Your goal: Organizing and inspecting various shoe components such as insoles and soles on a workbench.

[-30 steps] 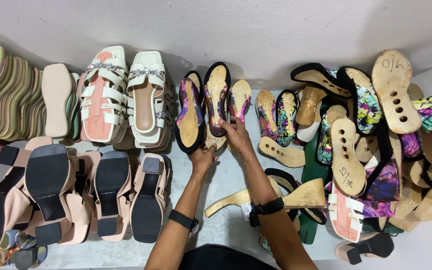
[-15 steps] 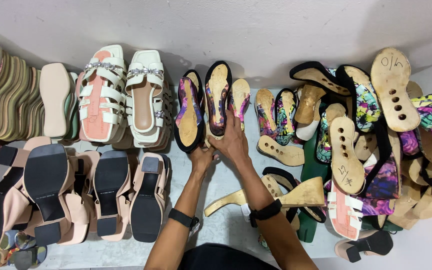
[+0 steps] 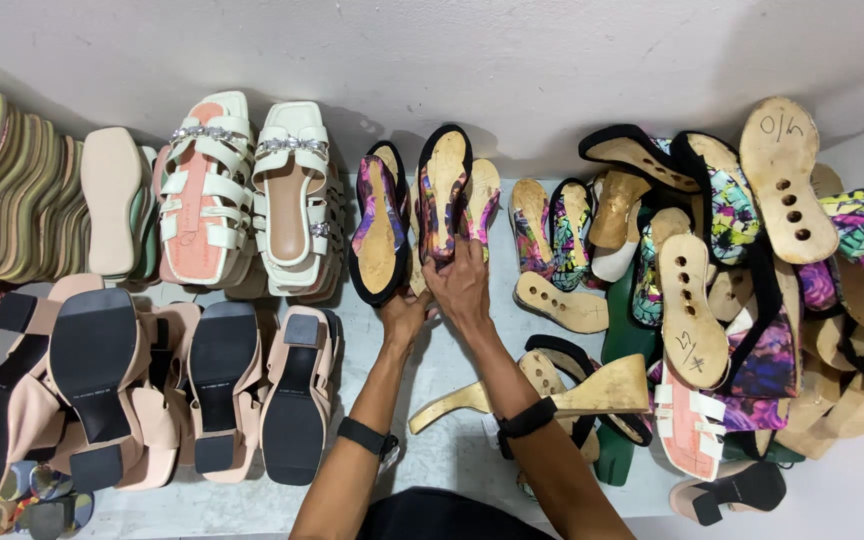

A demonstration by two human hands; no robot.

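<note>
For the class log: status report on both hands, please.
Left hand under the black-rimmed floral sandal upper. Right hand gripping the neighbouring floral upper. Cork-soled pile crowds right.

Shoes in rows along the wall, your hands in the middle.

Your left hand (image 3: 404, 315) and right hand (image 3: 462, 285) touch the uppers (image 3: 422, 205) leaning on the wall (image 3: 512, 60). Sandals (image 3: 247, 195) and stacked soles (image 3: 2, 185) stand left of them; heeled shoes (image 3: 152, 390) lie nearer you on the surface (image 3: 452, 450); a pile (image 3: 752, 290) lies right.

Plain white wall (image 3: 512, 60) behind; pale grey floor (image 3: 452, 450), soft shadows.
</note>
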